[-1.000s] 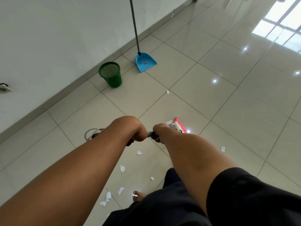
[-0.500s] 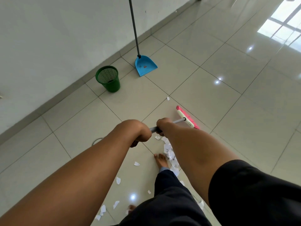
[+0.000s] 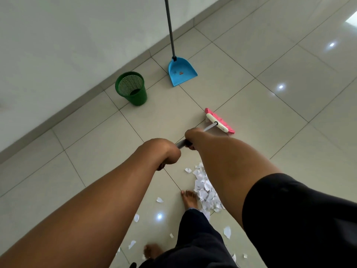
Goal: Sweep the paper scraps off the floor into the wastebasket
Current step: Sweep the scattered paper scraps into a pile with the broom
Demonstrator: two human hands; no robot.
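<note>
1. The paper scraps lie heaped on the glossy tiled floor, close beside my bare foot, with loose white bits scattered nearer me.
2. My left hand and right hand both curl tight round the metal broom handle.
3. The handle runs away from me and rightward to the pink-bristled broom head.
4. Beyond, the green mesh wastebasket and the blue plastic dustpan stand by the wall.
</note>
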